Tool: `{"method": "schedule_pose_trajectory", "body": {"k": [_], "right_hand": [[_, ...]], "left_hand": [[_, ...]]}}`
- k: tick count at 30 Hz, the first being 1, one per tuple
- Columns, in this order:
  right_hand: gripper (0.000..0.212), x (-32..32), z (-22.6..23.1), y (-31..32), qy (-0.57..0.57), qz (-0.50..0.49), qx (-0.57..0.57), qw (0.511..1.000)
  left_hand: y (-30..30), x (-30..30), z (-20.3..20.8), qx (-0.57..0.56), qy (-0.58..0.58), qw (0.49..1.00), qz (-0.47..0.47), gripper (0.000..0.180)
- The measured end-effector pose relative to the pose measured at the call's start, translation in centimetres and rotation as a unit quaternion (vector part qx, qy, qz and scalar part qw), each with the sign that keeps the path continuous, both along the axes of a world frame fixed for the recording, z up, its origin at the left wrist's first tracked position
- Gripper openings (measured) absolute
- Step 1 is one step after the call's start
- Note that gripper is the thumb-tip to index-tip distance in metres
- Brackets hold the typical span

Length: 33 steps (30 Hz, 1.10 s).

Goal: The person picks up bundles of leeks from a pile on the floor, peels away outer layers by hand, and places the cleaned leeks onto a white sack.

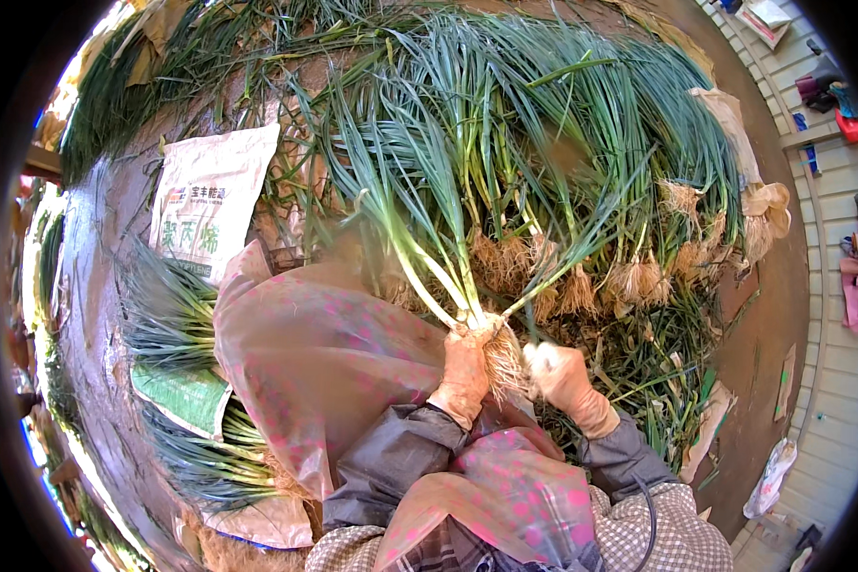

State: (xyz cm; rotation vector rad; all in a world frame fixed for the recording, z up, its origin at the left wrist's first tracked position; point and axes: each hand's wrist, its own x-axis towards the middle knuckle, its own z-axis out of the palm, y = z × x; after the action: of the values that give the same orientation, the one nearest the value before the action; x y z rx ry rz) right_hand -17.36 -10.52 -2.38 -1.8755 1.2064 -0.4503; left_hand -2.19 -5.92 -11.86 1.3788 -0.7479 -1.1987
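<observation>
My left hand grips a small bunch of green onions low on the white stalks, just above the roots. Long blue-green leaves fan away from me, and one stalk splays off to the right. Pale stringy roots hang over the right side of that hand. Close beside these roots, my right hand is closed, fingers curled in; what it pinches, if anything, I cannot make out. A clear plastic apron with pink spots covers my lap beneath both hands.
A large heap of green onions lies ahead, roots toward me. Cut leaves and trimmings cover the ground at right. Tied-looking bundles lie at left by a white printed sack and a green sack. A pale panelled wall runs along the right.
</observation>
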Motion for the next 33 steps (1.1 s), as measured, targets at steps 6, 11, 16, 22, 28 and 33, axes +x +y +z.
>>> {"method": "schedule_pose_trajectory", "body": {"k": [6, 11, 16, 22, 28, 33], "right_hand": [[0.045, 2.7, -1.6, -4.6, -0.291, -0.152, 0.346, 0.879], [0.034, 2.7, 0.0, -5.1, -0.242, -0.271, 0.222, 0.905], [0.03, -6.6, 1.4, -6.3, -0.146, -0.435, 0.12, 0.88], [0.043, 4.6, -2.0, -9.1, -0.154, -0.126, 0.277, 0.94], [0.03, 4.4, -3.3, -13.0, -0.051, -0.052, 0.317, 0.946], [0.043, 4.7, -4.0, -12.8, 0.266, 0.022, -0.09, 0.959]], "left_hand": [[-0.4, -0.2, 1.1, 0.026, 0.311, 0.947, 0.077, 0.026], [-1.5, 0.3, 4.7, 0.077, 0.444, 0.883, 0.131, 0.018], [-1.8, -0.1, 6.2, 0.097, 0.377, 0.915, 0.103, 0.019], [-1.8, -1.0, 5.8, 0.098, 0.145, 0.984, 0.035, 0.012], [-1.7, 0.7, 7.8, 0.095, 0.43, 0.897, 0.036, 0.031], [-1.5, 0.0, 5.7, 0.054, 0.358, 0.932, -0.002, 0.02]]}}
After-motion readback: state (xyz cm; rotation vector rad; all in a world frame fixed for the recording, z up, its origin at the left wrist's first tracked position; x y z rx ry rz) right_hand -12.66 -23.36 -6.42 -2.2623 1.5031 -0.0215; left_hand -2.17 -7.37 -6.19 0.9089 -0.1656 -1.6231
